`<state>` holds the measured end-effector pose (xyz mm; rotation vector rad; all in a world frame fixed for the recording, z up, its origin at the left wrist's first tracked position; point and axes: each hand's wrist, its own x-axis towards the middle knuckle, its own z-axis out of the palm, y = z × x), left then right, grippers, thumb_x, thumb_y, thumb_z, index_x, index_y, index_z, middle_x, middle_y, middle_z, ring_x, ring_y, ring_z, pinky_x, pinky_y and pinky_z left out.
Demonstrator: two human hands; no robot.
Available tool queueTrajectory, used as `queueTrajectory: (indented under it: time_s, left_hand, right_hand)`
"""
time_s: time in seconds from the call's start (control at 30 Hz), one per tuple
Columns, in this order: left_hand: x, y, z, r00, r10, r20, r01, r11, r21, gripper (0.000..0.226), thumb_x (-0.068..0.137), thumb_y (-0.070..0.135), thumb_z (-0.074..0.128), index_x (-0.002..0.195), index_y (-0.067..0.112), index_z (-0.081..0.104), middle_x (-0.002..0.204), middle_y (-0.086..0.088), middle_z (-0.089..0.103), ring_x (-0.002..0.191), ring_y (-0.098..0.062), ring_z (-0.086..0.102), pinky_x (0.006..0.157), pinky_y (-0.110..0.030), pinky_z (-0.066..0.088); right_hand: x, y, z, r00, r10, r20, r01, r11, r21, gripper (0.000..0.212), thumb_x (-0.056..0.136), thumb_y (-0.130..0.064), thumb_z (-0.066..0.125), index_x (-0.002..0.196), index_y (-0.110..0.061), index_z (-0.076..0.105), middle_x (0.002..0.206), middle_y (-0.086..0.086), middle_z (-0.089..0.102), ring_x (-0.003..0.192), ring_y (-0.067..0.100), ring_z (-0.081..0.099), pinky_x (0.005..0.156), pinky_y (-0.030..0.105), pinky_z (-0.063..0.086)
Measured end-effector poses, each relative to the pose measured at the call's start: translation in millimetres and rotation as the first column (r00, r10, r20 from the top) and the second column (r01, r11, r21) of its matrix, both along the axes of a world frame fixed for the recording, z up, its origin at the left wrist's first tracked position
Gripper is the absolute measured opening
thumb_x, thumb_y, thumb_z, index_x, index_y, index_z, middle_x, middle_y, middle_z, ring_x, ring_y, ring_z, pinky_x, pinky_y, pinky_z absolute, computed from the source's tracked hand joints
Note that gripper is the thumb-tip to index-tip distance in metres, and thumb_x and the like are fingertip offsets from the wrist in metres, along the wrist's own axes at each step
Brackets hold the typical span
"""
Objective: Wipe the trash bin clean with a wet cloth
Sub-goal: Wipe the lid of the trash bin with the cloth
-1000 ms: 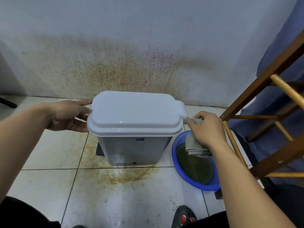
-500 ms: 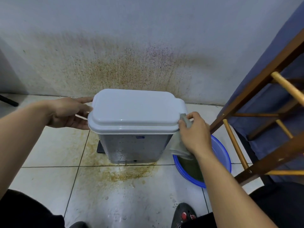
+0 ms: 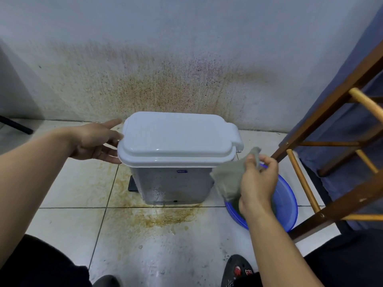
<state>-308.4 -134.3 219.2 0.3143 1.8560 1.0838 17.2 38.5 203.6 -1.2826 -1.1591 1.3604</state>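
Note:
A pale grey trash bin (image 3: 173, 183) with a white closed lid (image 3: 178, 137) stands on the tiled floor against a stained wall. My left hand (image 3: 97, 141) rests with straight fingers against the lid's left edge. My right hand (image 3: 258, 183) grips a wet grey-green cloth (image 3: 228, 181) just off the bin's right front corner, below the lid's hinge tab. The cloth hangs spread out and touches or nearly touches the bin's corner. The bin's front is speckled with dirt.
A blue basin (image 3: 288, 199) of murky water sits on the floor right of the bin, partly behind my right hand. A wooden frame (image 3: 323, 112) with blue fabric crowds the right side. Brown stains cover the floor (image 3: 157, 218) before the bin. My shoe (image 3: 238, 270) is at the bottom.
My right hand has come off the lid's right end and dropped down and forward with the cloth, which now hangs open. The left hand stays at the lid's left edge.

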Motion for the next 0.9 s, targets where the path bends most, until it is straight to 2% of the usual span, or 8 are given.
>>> queueTrajectory:
  time_s: [0.1,0.27,0.33,0.43,0.53,0.67,0.77,0.9]
  left_hand:
    - [3,0,5,0.999,-0.048,0.005,0.048,0.999,-0.003,0.061,0.107,0.008,0.052,0.155,0.043,0.040,0.135,-0.027,0.065,0.091,-0.036,0.071,0.075,-0.047,0.066]
    - [4,-2,6,0.996,-0.087,0.010,0.087,0.996,-0.004,0.057,0.106,0.007,0.052,0.149,0.043,0.048,0.133,-0.024,0.067,0.089,-0.034,0.072,0.080,-0.049,0.065]
    - [4,-2,6,0.996,-0.087,0.015,0.087,0.996,0.002,0.057,0.106,0.006,0.052,0.149,0.043,0.048,0.133,-0.023,0.067,0.089,-0.033,0.072,0.080,-0.048,0.065]
    - [3,-3,6,0.996,-0.085,0.018,0.085,0.996,0.006,0.057,0.106,0.007,0.052,0.148,0.044,0.048,0.132,-0.023,0.067,0.089,-0.033,0.072,0.080,-0.048,0.064]
    - [4,-5,6,0.995,-0.102,0.019,0.101,0.995,0.007,0.053,0.106,0.006,0.050,0.140,0.046,0.052,0.133,-0.025,0.067,0.091,-0.033,0.071,0.082,-0.048,0.064]
    - [2,-6,6,0.995,-0.093,0.045,0.092,0.995,0.027,0.049,0.106,0.007,0.051,0.135,0.046,0.056,0.133,-0.026,0.066,0.094,-0.034,0.068,0.085,-0.050,0.064]
    - [3,-5,5,0.993,-0.114,0.027,0.114,0.993,0.021,0.046,0.106,0.008,0.051,0.126,0.049,0.059,0.122,-0.019,0.069,0.092,-0.033,0.069,0.085,-0.049,0.064]
    - [4,-2,3,0.994,-0.105,-0.013,0.105,0.994,0.007,0.046,0.106,0.010,0.050,0.124,0.051,0.059,0.117,-0.017,0.072,0.092,-0.032,0.071,0.082,-0.045,0.064]
  right_hand:
    - [-3,3,10,0.987,-0.071,-0.147,0.079,0.996,0.044,0.038,0.096,-0.018,0.065,0.127,-0.026,0.045,0.110,-0.001,0.061,0.097,0.011,0.063,0.070,0.019,0.050]
    - [-9,-8,3,0.997,0.077,-0.013,-0.075,0.989,0.127,0.069,0.084,-0.012,0.079,0.133,-0.032,0.034,0.116,-0.004,0.056,0.097,0.010,0.064,0.076,0.022,0.058]
    - [-11,-11,-2,0.983,0.126,0.135,-0.154,0.963,0.222,0.077,0.077,-0.013,0.084,0.131,-0.036,0.035,0.121,0.001,0.054,0.102,0.013,0.061,0.081,0.027,0.056]
    - [-15,-14,-3,0.899,0.106,0.424,-0.259,0.911,0.321,0.061,0.076,-0.014,0.083,0.122,-0.032,0.049,0.126,0.000,0.046,0.096,0.003,0.050,0.089,0.029,0.048]
    - [-23,-23,-9,0.838,0.091,0.539,-0.315,0.886,0.340,0.031,0.084,-0.017,0.078,0.106,-0.028,0.058,0.119,0.000,0.039,0.088,0.003,0.045,0.089,0.019,0.042]
    - [-51,-49,-17,0.803,0.036,0.595,-0.361,0.824,0.437,0.021,0.087,-0.025,0.073,0.106,-0.023,0.062,0.113,0.001,0.038,0.083,0.016,0.048,0.074,0.022,0.041]
    - [-83,-84,-22,0.704,-0.005,0.710,-0.489,0.723,0.489,0.020,0.090,-0.034,0.069,0.105,-0.023,0.062,0.108,0.006,0.045,0.071,0.028,0.057,0.056,0.030,0.047]
    - [-130,-122,-17,0.631,-0.013,0.775,-0.592,0.638,0.493,0.021,0.085,-0.036,0.070,0.097,-0.021,0.061,0.104,0.008,0.053,0.062,0.029,0.062,0.045,0.030,0.040]
